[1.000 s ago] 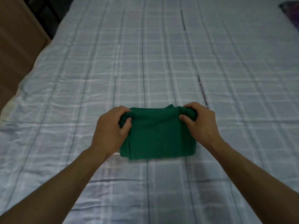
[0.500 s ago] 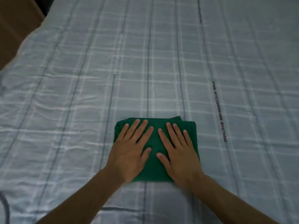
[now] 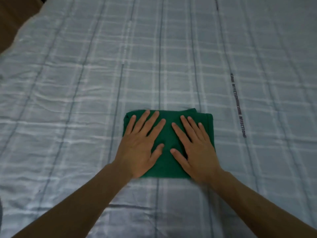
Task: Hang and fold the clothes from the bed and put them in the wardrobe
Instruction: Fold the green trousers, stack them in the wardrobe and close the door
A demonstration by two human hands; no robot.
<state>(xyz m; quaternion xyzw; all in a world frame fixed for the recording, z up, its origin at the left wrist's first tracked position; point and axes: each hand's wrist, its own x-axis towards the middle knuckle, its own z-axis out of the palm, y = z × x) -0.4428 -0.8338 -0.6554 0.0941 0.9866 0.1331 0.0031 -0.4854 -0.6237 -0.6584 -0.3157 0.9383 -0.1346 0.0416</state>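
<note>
The folded green garment (image 3: 167, 134) lay on the checked bed sheet (image 3: 171, 66), in the near middle. The left hand (image 3: 139, 148) and the right hand (image 3: 197, 148) pressed flat on it, fingers straight and spread, gripping nothing. Its far right corner showed loose layers. If lifted by one edge only, the fold would probably open.

You are working in a home bedroom: a wide bed in pale blue-grey checked sheeting (image 3: 188, 57) is spreading beside brown wooden furniture (image 3: 10, 21).
</note>
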